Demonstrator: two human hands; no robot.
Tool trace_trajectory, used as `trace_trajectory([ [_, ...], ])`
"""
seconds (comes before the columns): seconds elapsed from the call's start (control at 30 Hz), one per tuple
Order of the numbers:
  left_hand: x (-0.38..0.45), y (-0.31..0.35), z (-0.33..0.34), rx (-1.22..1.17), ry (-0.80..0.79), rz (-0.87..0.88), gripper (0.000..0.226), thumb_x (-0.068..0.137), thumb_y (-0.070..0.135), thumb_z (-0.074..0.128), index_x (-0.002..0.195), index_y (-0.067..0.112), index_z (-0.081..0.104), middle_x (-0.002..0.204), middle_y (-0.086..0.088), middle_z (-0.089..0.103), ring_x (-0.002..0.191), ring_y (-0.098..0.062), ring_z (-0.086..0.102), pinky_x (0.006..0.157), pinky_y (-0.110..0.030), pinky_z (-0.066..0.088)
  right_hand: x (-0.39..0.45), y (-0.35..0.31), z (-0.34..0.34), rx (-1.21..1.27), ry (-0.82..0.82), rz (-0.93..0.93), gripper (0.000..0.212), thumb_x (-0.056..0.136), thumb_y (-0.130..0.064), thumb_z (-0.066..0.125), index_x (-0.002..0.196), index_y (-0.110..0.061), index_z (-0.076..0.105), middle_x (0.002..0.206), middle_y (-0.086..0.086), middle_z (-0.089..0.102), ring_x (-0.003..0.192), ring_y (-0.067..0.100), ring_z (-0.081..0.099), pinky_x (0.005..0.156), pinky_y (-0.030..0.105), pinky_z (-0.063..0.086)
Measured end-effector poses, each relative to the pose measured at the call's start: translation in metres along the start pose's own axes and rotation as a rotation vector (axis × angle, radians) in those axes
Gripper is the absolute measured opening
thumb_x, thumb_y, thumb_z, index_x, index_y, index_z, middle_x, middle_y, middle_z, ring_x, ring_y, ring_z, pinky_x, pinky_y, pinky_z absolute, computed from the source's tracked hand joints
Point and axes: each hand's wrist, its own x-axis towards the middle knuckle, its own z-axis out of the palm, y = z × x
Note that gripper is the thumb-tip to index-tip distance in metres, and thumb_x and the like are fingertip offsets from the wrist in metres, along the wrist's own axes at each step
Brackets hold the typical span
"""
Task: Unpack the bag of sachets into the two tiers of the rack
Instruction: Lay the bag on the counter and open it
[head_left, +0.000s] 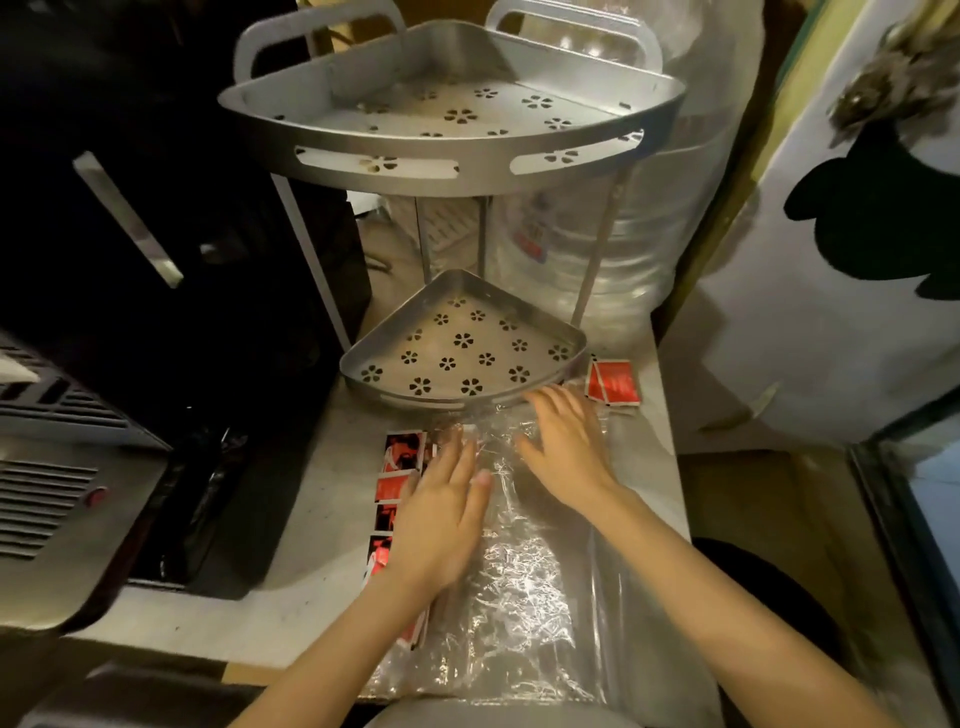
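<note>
Fingers of the left hand lie straight, pressing the clear plastic bag on the desk; right hand spread flat on it too; red sachets beside the left hand, more sachets by the rack.

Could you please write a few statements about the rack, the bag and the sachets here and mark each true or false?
1. Both tiers of the rack hold no sachets. True: the top tier and the bottom tier show only bare perforated metal.
2. The left hand lifts a sachet toward the rack. False: it lies flat at the left edge of the bag, partly over the row of sachets.
3. The right hand rests open on the bag. True.
4. All the sachets lie left of the bag. False: some sachets also lie to the right, beside the bottom tier.
5. The bag stands upright. False: it lies flat on the counter.
</note>
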Motion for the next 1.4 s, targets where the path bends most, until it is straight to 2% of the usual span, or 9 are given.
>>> trace_trajectory([
  [0.1, 0.018, -0.006, -0.008, 0.033, 0.077, 0.002, 0.066, 0.088, 0.051, -0.002, 0.145, 0.023, 0.015, 0.154, 0.006, 0.012, 0.142, -0.006, 0.006, 0.114, -0.031, 0.000, 0.009, 0.000, 0.007, 0.016, 0.027, 0.009, 0.043, 0.091, -0.030, 0.050, 0.130, -0.014, 0.045, 0.136, 0.003, 0.052, 0.131, 0.020, 0.040, 0.116, 0.040, 0.019],
  [0.27, 0.029, -0.025, 0.003, 0.114, -0.045, 0.059, 0.074, 0.076, 0.064, -0.019, 0.140, 0.028, -0.008, 0.147, 0.013, -0.012, 0.137, -0.002, -0.013, 0.112, -0.029, -0.013, 0.014, -0.001, 0.014, 0.052, 0.066, 0.006, 0.037, 0.088, -0.022, 0.056, 0.124, -0.015, 0.055, 0.131, 0.002, 0.054, 0.125, 0.025, 0.044, 0.110, 0.043, 0.023],
  [0.4, 0.029, -0.028, 0.007, 0.129, -0.077, 0.049, 0.082, 0.067, 0.065, -0.030, 0.138, 0.029, -0.012, 0.145, 0.014, -0.016, 0.134, 0.000, -0.019, 0.113, -0.029, -0.013, 0.015, 0.003, 0.019, 0.145, 0.167, 0.012, 0.011, 0.077, -0.013, 0.068, 0.087, -0.012, 0.073, 0.090, 0.005, 0.071, 0.089, 0.030, 0.064, 0.090, 0.042, 0.042],
  [0.47, 0.030, -0.028, 0.007, 0.130, -0.096, 0.048, 0.087, 0.065, 0.066, -0.032, 0.140, 0.028, -0.011, 0.146, 0.014, -0.017, 0.134, -0.001, -0.021, 0.111, -0.028, -0.015, 0.014, 0.006, 0.019, 0.146, 0.190, -0.002, 0.006, 0.075, -0.015, 0.071, 0.080, -0.014, 0.074, 0.080, 0.002, 0.074, 0.079, 0.024, 0.067, 0.091, 0.040, 0.041],
  [0.7, 0.031, -0.029, 0.007, 0.143, -0.136, 0.054, 0.094, 0.059, 0.068, -0.036, 0.140, 0.027, -0.014, 0.149, 0.012, -0.019, 0.136, -0.002, -0.021, 0.112, -0.031, -0.015, 0.003, 0.015, 0.004, 0.367, 0.203, 0.027, 0.006, 0.075, -0.021, 0.073, 0.078, -0.015, 0.073, 0.082, 0.001, 0.074, 0.081, 0.021, 0.064, 0.085, 0.042, 0.045],
  [0.97, 0.030, -0.030, 0.007, 0.161, -0.107, 0.084, 0.089, 0.058, 0.067, -0.037, 0.135, 0.028, -0.015, 0.145, 0.012, -0.019, 0.133, 0.000, -0.020, 0.113, -0.032, -0.012, -0.020, 0.033, -0.015, 0.737, 0.112, 0.209, 0.006, 0.080, -0.014, 0.069, 0.086, -0.017, 0.070, 0.095, -0.011, 0.065, 0.100, 0.009, 0.057, 0.088, 0.012, 0.037],
  [1.1, 0.030, -0.030, 0.006, 0.150, -0.107, 0.084, 0.080, 0.070, 0.066, -0.023, 0.138, 0.027, -0.010, 0.149, 0.012, -0.014, 0.135, 0.001, -0.016, 0.114, -0.033, -0.011, -0.028, 0.051, -0.023, 0.885, 0.238, 0.347, 0.017, 0.080, -0.012, 0.069, 0.077, -0.029, 0.066, 0.097, -0.010, 0.065, 0.100, 0.012, 0.058, 0.089, 0.026, 0.045],
  [1.27, 0.025, -0.031, 0.003, 0.131, 0.014, 0.106, 0.086, 0.077, 0.064, -0.019, 0.144, 0.024, 0.017, 0.155, 0.003, 0.010, 0.136, -0.002, -0.004, 0.113, -0.034, -0.008, -0.039, 0.060, -0.030, 0.913, 0.224, 0.356, 0.010, 0.080, -0.007, 0.067, 0.082, -0.017, 0.067, 0.093, -0.002, 0.063, 0.083, -0.005, 0.058, 0.077, 0.005, 0.044],
  [1.4, 0.002, -0.020, -0.007, 0.095, 0.089, 0.257, 0.071, 0.089, 0.054, -0.007, 0.139, 0.021, 0.033, 0.150, 0.001, 0.028, 0.139, -0.008, 0.012, 0.115, -0.032, -0.003, -0.043, 0.059, -0.028, 0.965, 0.226, 0.395, 0.009, 0.084, -0.008, 0.063, 0.087, -0.016, 0.067, 0.089, -0.007, 0.064, 0.083, 0.004, 0.061, 0.079, 0.016, 0.049],
])
